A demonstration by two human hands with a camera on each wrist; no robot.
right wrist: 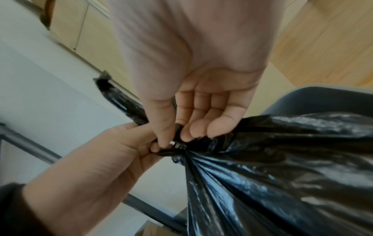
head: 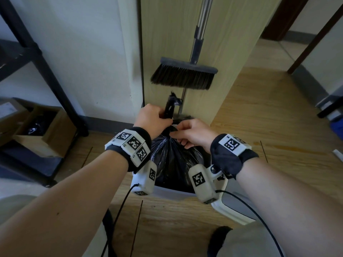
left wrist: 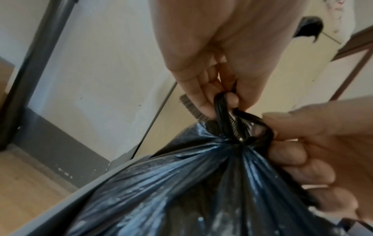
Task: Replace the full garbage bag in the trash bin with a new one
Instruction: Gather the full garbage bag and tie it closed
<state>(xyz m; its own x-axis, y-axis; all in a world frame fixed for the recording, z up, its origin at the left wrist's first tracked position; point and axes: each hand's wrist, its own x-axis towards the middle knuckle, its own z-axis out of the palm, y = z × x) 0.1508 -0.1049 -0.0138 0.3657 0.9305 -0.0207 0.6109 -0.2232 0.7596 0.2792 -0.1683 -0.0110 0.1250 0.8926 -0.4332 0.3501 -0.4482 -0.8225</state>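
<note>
A full black garbage bag (head: 172, 160) sits in the white trash bin (head: 174, 192), its mouth gathered into a twisted neck. My left hand (head: 152, 117) grips the twisted tail (head: 171, 104), which sticks up past the fist. In the left wrist view the left hand (left wrist: 222, 99) holds a strand looped at the neck of the bag (left wrist: 181, 183). My right hand (head: 191, 134) pinches the loop at the knot; in the right wrist view its thumb and fingertips (right wrist: 177, 134) close on the black plastic (right wrist: 282, 159) beside the left hand (right wrist: 121, 151).
A broom (head: 183, 75) hangs on the pale wooden panel just behind the bin. Cardboard boxes (head: 37, 125) and a black shelf frame (head: 46, 71) stand at the left. A white-and-grey lid (head: 235, 206) lies at the bin's right on the wooden floor.
</note>
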